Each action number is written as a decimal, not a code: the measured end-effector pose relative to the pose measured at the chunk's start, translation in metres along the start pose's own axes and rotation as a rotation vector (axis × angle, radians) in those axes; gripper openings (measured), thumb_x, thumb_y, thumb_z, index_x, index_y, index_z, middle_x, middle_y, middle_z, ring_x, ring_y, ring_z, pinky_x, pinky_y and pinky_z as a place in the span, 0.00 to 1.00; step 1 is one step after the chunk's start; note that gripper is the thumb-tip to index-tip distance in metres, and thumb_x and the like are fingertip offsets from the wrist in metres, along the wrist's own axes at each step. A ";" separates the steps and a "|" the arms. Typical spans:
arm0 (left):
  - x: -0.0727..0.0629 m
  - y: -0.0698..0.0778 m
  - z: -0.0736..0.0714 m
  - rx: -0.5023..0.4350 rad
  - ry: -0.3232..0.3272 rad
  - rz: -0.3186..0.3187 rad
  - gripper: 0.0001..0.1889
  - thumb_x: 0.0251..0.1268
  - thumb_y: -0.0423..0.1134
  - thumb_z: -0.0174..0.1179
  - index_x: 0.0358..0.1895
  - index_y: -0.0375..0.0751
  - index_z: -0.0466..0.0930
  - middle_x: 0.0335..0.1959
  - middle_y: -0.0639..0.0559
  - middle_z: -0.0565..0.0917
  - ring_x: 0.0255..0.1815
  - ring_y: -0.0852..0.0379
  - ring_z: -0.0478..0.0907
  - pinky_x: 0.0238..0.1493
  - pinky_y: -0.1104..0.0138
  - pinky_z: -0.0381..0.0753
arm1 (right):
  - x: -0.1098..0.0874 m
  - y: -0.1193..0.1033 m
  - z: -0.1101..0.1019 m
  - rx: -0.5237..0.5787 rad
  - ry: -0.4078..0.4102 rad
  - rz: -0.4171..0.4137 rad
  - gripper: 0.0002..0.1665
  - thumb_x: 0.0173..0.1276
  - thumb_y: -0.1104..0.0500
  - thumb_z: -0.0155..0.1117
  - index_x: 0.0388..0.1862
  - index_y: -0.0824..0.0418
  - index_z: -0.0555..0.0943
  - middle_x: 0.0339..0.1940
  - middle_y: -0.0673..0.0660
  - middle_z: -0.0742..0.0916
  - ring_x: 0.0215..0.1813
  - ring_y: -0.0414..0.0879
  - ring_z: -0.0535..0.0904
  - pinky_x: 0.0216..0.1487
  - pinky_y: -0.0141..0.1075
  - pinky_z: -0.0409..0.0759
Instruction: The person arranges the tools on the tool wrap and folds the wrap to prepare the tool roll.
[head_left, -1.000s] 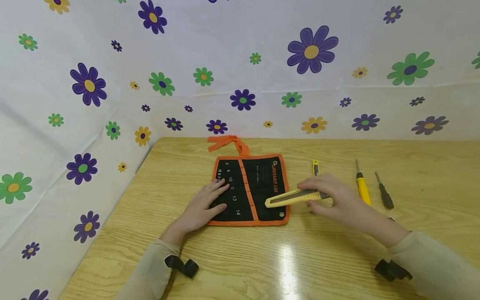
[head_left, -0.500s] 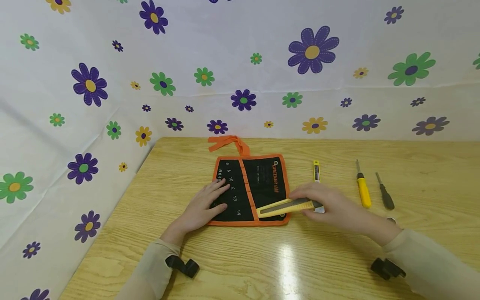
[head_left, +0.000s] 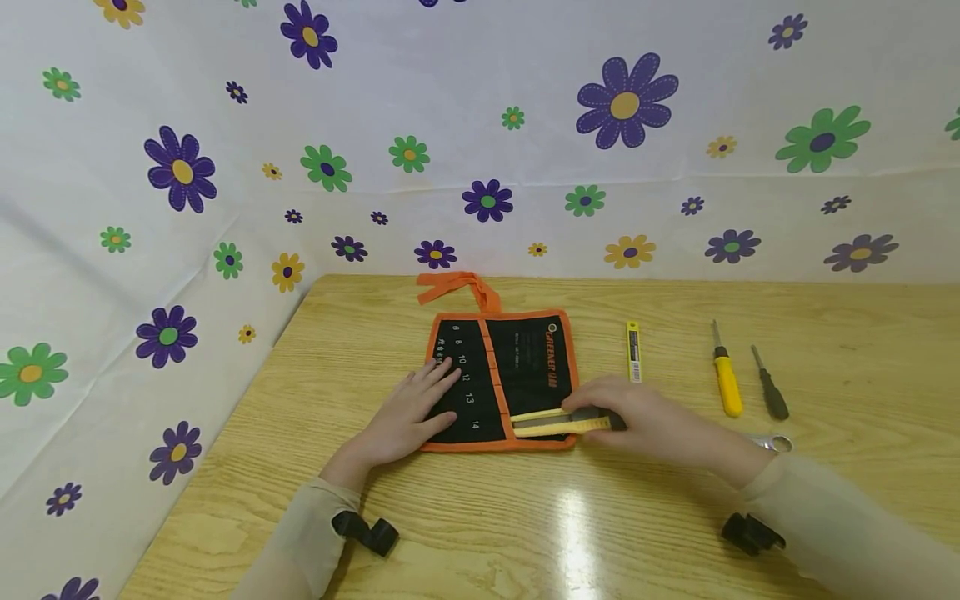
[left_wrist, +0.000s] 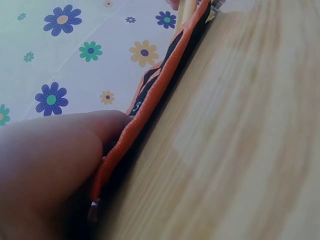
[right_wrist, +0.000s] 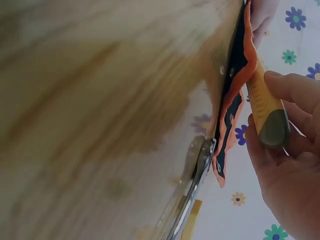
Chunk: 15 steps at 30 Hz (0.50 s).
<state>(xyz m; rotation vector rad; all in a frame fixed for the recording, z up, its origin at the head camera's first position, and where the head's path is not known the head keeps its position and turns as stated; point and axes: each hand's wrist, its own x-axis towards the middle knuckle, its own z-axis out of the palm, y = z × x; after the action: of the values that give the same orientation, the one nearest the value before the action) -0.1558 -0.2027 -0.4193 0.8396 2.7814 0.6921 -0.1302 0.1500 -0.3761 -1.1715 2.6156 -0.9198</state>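
My right hand point(head_left: 645, 421) pinches the long yellow plastic cutter point(head_left: 558, 427), probably inserting; next push needs left hand point(head_left: 403, 418) spread on flat black cloth pouch point(head_left: 527, 365).

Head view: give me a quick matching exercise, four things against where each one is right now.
1. utility knife
2. left hand
3. yellow-handled screwdriver
4. wrench

A. between the slim yellow pack and the dark-handled screwdriver
B. partly hidden by the right arm
C. gripped by the right hand
D. on the numbered side of the black pouch

Pairs: 1-C, 2-D, 3-A, 4-B
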 end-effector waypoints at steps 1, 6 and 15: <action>0.000 0.000 0.000 0.004 -0.003 0.002 0.33 0.73 0.49 0.50 0.76 0.45 0.52 0.77 0.49 0.49 0.77 0.49 0.40 0.73 0.50 0.41 | 0.002 -0.001 0.001 0.004 -0.013 0.008 0.22 0.63 0.60 0.68 0.57 0.57 0.79 0.56 0.52 0.81 0.57 0.50 0.75 0.54 0.47 0.77; 0.000 -0.001 0.001 0.004 -0.009 0.005 0.34 0.73 0.50 0.50 0.76 0.45 0.51 0.77 0.49 0.48 0.77 0.49 0.39 0.73 0.50 0.41 | 0.009 -0.005 0.006 0.027 -0.060 0.028 0.21 0.64 0.61 0.68 0.56 0.58 0.79 0.56 0.52 0.81 0.57 0.49 0.75 0.55 0.46 0.76; 0.000 -0.001 0.000 -0.006 -0.007 0.000 0.34 0.72 0.51 0.50 0.76 0.46 0.51 0.77 0.51 0.48 0.77 0.51 0.39 0.73 0.51 0.40 | 0.018 -0.007 0.010 0.020 -0.087 0.014 0.20 0.64 0.63 0.66 0.56 0.58 0.79 0.54 0.50 0.81 0.55 0.46 0.77 0.54 0.42 0.77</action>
<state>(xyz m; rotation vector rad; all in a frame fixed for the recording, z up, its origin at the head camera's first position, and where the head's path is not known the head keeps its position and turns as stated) -0.1560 -0.2031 -0.4198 0.8390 2.7723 0.6957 -0.1347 0.1291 -0.3781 -1.1593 2.5371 -0.8707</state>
